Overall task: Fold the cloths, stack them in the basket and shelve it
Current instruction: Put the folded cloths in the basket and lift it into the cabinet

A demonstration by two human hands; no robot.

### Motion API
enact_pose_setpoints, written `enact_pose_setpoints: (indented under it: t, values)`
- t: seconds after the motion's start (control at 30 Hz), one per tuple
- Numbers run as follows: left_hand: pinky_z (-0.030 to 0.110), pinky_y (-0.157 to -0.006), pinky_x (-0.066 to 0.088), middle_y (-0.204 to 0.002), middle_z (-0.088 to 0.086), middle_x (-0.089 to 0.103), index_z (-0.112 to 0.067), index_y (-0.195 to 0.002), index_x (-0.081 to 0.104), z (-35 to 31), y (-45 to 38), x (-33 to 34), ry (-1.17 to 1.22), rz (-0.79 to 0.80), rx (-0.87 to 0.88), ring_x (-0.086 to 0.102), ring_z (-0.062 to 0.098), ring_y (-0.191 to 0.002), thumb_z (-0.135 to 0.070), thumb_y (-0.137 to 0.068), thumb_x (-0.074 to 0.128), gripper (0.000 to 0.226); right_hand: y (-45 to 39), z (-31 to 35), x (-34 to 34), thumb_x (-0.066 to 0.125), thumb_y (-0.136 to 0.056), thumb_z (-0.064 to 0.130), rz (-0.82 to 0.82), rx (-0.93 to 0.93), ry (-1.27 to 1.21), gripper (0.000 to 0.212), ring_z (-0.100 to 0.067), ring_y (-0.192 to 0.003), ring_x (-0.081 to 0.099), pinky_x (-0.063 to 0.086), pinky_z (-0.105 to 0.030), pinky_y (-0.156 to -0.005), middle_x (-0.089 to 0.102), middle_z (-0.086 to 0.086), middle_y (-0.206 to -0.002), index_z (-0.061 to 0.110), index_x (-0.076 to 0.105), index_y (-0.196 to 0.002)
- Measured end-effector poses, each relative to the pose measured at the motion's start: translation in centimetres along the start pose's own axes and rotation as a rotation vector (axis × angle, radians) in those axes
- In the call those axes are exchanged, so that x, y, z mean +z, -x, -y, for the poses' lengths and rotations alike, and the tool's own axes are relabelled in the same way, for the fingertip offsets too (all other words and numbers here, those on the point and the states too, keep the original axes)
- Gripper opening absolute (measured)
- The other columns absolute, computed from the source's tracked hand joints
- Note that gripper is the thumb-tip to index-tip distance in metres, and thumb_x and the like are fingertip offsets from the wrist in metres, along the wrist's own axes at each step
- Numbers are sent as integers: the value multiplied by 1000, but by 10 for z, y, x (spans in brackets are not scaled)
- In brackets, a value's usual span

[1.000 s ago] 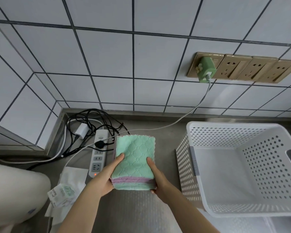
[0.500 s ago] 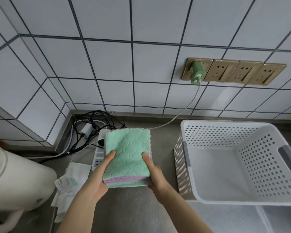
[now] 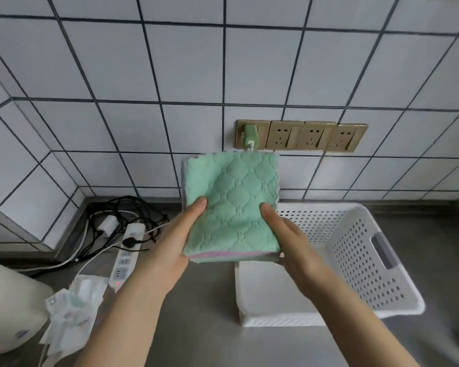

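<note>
Above basket (image 3: 355,250) | left hand (image 3: 170,245), right hand (image 3: 294,242) grip cloth stack (image 3: 231,207)

Open basket (image 3: 355,250) mouth, cables (image 3: 122,218) leftward

No text, label or number is legible anywhere; packet print too blurred.

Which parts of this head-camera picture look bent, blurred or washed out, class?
Head view: wide-angle lens bows the wall tiles grout lines; the packets at lower left are smeared; the white basket rim is bright, low in detail; the folded cloth stack stays fairly sharp under soft, even light.
</note>
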State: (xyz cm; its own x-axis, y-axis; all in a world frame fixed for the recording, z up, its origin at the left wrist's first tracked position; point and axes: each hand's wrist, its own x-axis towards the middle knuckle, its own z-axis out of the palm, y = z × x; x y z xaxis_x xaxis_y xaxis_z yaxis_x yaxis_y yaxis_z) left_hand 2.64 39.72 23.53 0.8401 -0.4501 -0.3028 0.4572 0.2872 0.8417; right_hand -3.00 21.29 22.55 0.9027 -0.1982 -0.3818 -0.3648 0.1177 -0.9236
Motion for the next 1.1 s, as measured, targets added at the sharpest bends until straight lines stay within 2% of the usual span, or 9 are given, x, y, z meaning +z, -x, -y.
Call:
enact_pose_setpoints:
  t: [0.3, 0.4, 0.53, 0.63, 0.67, 0.73, 0.8, 0.87, 1.1]
  values:
    - [38, -76, 55, -90, 13, 72, -9, -113, 62, 63, -68, 83, -21, -88, -413, 71, 28, -86, -19, -82, 56, 32, -22, -21, -128, 54, -77, 70, 71, 252, 142, 47, -25, -104, 62, 43, -54, -101, 69, 1, -106, 31, 63, -101]
    - [47, -77, 54, -103, 19, 64, -6, -113, 57, 86, -87, 79, 6, -158, -512, 67, 36, -99, -11, -69, 57, 44, -52, -36, -159, 60, -72, 65, 253, 378, 196, 59, -32, -109, 60, 45, -53, -99, 63, -12, -118, 21, 56, -111]
    - [53, -89, 51, -91, 19, 64, -4, -93, 58, 122, -111, 81, -171, -351, -547, 66, 39, -99, -12, -54, 54, 39, -94, -59, -172, 59, -63, 36, 353, 568, 209, 54, -33, -112, 56, 44, -51, -98, 55, -17, -125, 14, 50, -111]
    - [38, -88, 48, -91, 18, 55, -1, -77, 50, 141, -138, 82, -373, -441, -552, 60, 33, -96, -14, -50, 51, 30, -118, -73, -165, 50, -62, 25, 301, 623, 219, 49, -30, -99, 57, 43, -53, -98, 57, -13, -109, 7, 51, -107]
    - [30, -86, 43, -93, 18, 54, -1, -70, 44, 145, -148, 80, -462, -466, -589, 58, 30, -94, -12, -62, 53, 16, -122, -78, -161, 48, -62, 24, 288, 625, 223, 45, -28, -92, 56, 44, -51, -96, 55, -12, -102, 7, 50, -104]
    - [24, -78, 37, -116, 24, 55, 6, -66, 43, 150, -163, 72, -672, -525, -692, 56, 30, -107, -2, -85, 48, 22, -127, -93, -150, 47, -54, 25, 258, 637, 189, 46, -26, -83, 52, 49, -43, -87, 51, -9, -92, 9, 50, -98]
    - [29, -88, 42, -138, 21, 47, 16, -101, 57, 155, -170, 62, -873, -569, -711, 47, 28, -127, -2, -91, 45, 23, -128, -111, -138, 47, -47, 25, 219, 676, 122, 48, -25, -81, 51, 49, -33, -73, 51, -8, -90, 12, 52, -93]
    - [28, -99, 39, -142, 17, 45, 5, -130, 50, 157, -174, 60, -987, -502, -754, 44, 26, -132, -4, -92, 47, 39, -131, -128, -130, 47, -43, 24, 192, 715, 66, 46, -24, -76, 53, 46, -26, -63, 55, -7, -86, 14, 53, -88]
    - [27, -103, 35, -148, 18, 37, -2, -138, 42, 164, -176, 64, -1059, -571, -685, 40, 27, -135, -9, -98, 39, 41, -131, -125, -126, 45, -72, 24, 170, 718, 72, 21, -23, -79, 53, 44, -29, -72, 57, -6, -87, 17, 52, -91]
